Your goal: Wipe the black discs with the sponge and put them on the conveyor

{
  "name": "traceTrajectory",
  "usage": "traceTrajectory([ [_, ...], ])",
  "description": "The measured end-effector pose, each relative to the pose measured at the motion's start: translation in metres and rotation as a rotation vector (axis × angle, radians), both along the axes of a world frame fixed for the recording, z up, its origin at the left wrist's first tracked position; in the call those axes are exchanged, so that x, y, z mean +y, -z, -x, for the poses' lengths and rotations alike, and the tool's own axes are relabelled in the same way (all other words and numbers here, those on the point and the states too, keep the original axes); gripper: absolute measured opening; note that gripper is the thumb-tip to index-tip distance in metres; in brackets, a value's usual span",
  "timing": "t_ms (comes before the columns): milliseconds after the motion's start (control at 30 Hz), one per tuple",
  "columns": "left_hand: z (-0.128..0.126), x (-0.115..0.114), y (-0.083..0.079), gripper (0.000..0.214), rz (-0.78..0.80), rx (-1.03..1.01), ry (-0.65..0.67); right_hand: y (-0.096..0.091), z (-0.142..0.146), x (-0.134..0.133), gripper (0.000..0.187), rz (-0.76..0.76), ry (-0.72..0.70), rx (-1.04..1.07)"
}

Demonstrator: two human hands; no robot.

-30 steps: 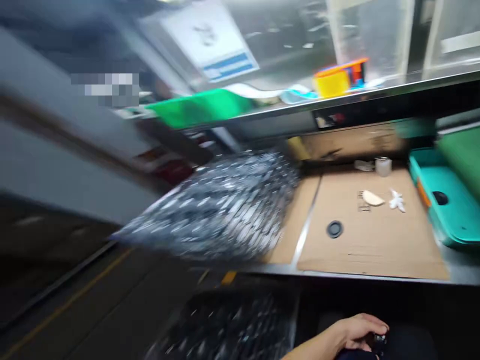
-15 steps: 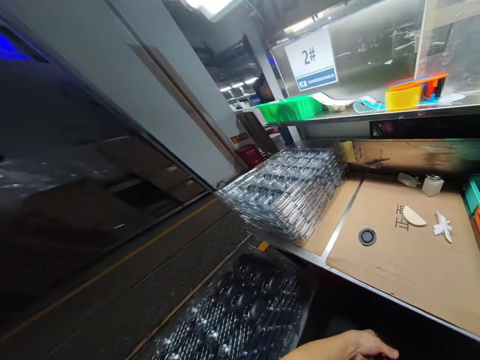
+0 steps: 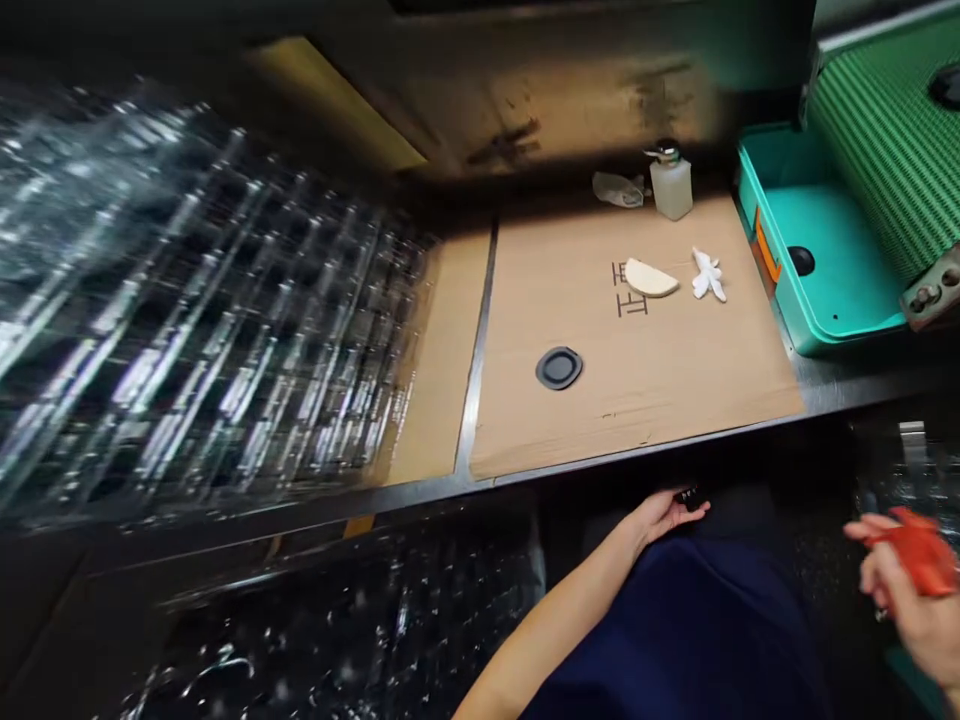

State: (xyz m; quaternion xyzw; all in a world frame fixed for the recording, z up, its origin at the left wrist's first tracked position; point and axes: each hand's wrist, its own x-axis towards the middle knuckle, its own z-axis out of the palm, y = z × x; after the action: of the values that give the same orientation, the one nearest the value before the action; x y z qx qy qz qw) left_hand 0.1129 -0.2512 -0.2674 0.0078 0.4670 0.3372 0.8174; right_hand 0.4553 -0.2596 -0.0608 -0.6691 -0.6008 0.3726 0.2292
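1. A metal-edged tabletop [image 3: 840, 386] carries a flat tan cardboard sheet [image 3: 697, 365].
2. A tall stack of clear, ridged plastic trays [image 3: 247, 330] stands at the left, blurred.
3. A green ribbed belt [image 3: 885, 150] slopes down beside an open teal plastic bin [image 3: 847, 240] at the right.
4. The right hand [image 3: 911, 620], past the tabletop's front edge, has its fingers closed round a blurred red object [image 3: 926, 560].
5. The left hand [image 3: 656, 517], in front of the same edge, has its fingers narrowed on a small black object [image 3: 687, 496].
6. On the cardboard: a translucent white bottle [image 3: 671, 188], a beige half-round piece [image 3: 649, 279] and a dark grey disc [image 3: 559, 368].
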Motion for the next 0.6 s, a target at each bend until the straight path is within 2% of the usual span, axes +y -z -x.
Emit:
traceTrajectory([
  [100, 0.0, 0.004, 0.011, 0.036, 0.074, -0.145, -0.205, 0.014, 0.063, -0.034, 0.046, 0.335, -0.318, -0.29],
  [167, 0.001, 0.006, 0.012, 0.04, 0.121, -0.238, -0.33, 0.024, 0.097, -0.046, 0.048, 0.423, -0.528, -0.485],
  [233, 0.003, 0.008, 0.01, 0.043, 0.119, -0.26, -0.407, 0.033, 0.12, -0.048, 0.05, 0.449, -0.666, -0.604],
  [333, 0.007, 0.008, 0.005, 0.041, 0.036, -0.207, -0.465, 0.043, 0.137, -0.04, 0.052, 0.455, -0.743, -0.729],
  [400, 0.009, 0.007, 0.002, 0.04, -0.034, -0.129, -0.426, 0.045, 0.143, -0.033, 0.053, 0.459, -0.757, -0.786],
  [500, 0.007, 0.005, -0.001, 0.039, -0.098, -0.007, -0.368, 0.042, 0.146, -0.025, 0.054, 0.481, -0.78, -0.813],
  [600, 0.003, 0.0, -0.004, 0.04, -0.136, 0.05, -0.399, 0.033, 0.146, -0.02, 0.053, 0.485, -0.768, -0.799],
])
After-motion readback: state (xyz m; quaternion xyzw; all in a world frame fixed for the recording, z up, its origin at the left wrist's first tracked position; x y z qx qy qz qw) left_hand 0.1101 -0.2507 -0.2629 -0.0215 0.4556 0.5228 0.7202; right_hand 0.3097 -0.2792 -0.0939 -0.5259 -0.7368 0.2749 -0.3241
